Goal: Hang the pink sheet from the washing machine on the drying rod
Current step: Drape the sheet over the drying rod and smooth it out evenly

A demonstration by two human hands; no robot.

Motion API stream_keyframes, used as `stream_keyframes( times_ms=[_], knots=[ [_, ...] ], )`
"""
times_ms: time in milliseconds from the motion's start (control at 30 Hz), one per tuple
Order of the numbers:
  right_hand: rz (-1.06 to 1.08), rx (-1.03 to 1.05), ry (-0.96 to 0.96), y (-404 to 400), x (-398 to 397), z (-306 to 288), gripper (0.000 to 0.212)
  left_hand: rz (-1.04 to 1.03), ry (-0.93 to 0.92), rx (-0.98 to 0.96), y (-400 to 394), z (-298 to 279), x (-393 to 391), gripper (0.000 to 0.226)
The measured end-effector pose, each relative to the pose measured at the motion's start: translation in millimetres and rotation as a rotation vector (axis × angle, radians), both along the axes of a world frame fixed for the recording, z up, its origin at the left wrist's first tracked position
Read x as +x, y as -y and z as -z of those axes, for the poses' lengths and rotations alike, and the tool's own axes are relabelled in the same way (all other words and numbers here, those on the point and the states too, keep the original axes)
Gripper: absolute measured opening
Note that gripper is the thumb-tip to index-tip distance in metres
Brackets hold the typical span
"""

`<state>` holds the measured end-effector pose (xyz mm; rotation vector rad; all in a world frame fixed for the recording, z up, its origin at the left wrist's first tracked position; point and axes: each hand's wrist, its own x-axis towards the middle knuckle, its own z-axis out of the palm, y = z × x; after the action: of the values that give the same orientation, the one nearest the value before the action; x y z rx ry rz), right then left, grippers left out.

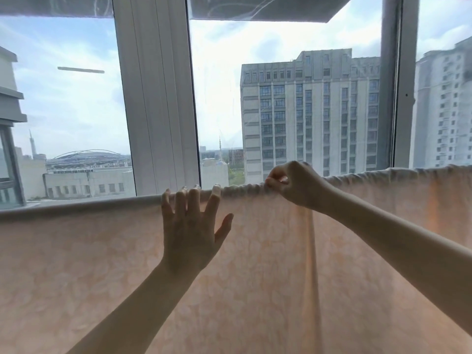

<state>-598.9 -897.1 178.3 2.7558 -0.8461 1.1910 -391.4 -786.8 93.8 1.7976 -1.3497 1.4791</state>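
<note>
Left hand [189,226] flat, splayed on pink sheet [102,251]; right hand [293,185] pinches bunched hem at 3 o'clock, hard tug risks dragging sheet off rod.

2 bare forearms, no sleeves, watch or rings visible. The left hand [190,226] has long, glossy nails; the right hand [293,185] shows none clearly.

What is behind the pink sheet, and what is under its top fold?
Above the pink sheet, the window and buildings show behind it. Lower down, it hides everything. The rod under its fold is covered, not visible.
</note>
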Motion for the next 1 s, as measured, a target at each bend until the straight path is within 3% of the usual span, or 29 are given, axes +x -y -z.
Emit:
stream_keyframes(
  times_ms=[167,333,500,1000],
  knots=[
    [0.000,-0.089,0.094,3,3,4,0.012,-0.001,0.006,-0.014,1,0,2,0.059],
    [0.011,-0.192,0.341,9,-10,12,0.012,-0.005,0.032,-0.021,3,0,-2,0.060],
    [0.008,-0.228,0.336,21,-18,28,0.010,-0.034,-0.021,0.022,9,-2,-17,0.058],
    [-0.111,-0.221,0.332,27,-33,31,0.006,0.063,0.048,0.006,62,-1,-87,0.057]
  ],
)
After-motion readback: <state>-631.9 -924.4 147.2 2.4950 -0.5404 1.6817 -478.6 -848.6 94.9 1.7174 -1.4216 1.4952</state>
